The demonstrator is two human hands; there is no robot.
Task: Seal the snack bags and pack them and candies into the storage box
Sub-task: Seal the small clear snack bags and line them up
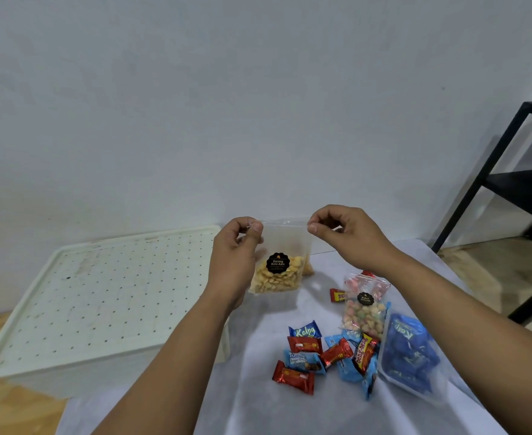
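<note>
A clear snack bag of yellow nuts (279,271) with a round black label hangs above the table. My left hand (238,255) pinches its top left corner and my right hand (344,233) pinches its top right corner. A second clear bag of coloured snacks (365,307) lies on the white cloth to the right. Several red and blue wrapped candies (324,356) lie scattered in front of it. The white storage box (101,302), its dotted lid on, stands at the left.
A clear bag of blue-wrapped candies (410,353) lies at the right edge of the white cloth (258,403). A black metal shelf frame (493,183) stands at the far right by the wall. Wooden floor shows around the cloth.
</note>
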